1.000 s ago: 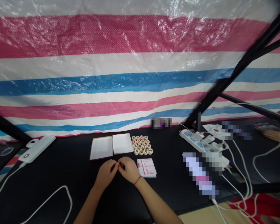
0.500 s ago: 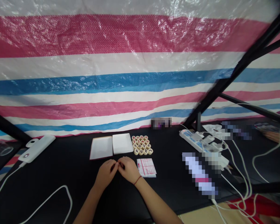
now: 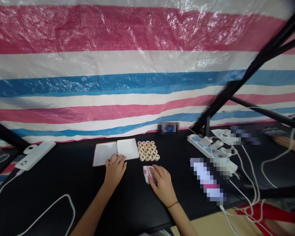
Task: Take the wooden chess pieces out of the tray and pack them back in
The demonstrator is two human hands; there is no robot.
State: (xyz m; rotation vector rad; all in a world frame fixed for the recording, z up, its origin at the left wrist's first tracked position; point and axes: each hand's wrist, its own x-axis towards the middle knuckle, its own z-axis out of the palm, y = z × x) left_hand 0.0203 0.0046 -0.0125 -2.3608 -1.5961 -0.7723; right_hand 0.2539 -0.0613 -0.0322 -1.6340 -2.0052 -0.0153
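Two shallow white box halves stand side by side: a tray with a brown-red rim (image 3: pixel 103 156) on the left and a plain white one (image 3: pixel 129 149) on the right. My left hand (image 3: pixel 115 170) is open, fingers spread over the near edges where the halves meet. Right of them, round Chinese chess pieces (image 3: pixel 148 151) with red and black characters sit in tidy rows. Just in front of the pieces, my right hand (image 3: pixel 163 185) has its fingers and thumb around a folded white sheet with red lines (image 3: pixel 147 173). Most of that sheet is hidden under the hand.
A white power strip (image 3: pixel 199 146) with plugs and cables lies to the right, beside a blurred-out device (image 3: pixel 207 180). On the left are a long white device (image 3: pixel 36 157) and its cable. Another person's hand (image 3: pixel 286 142) shows at the far right. Striped sheeting hangs behind the black table.
My hands, together before, have parted. The left now reaches the box halves' near edges; the right has moved right onto the folded sheet. The view has shifted slightly.
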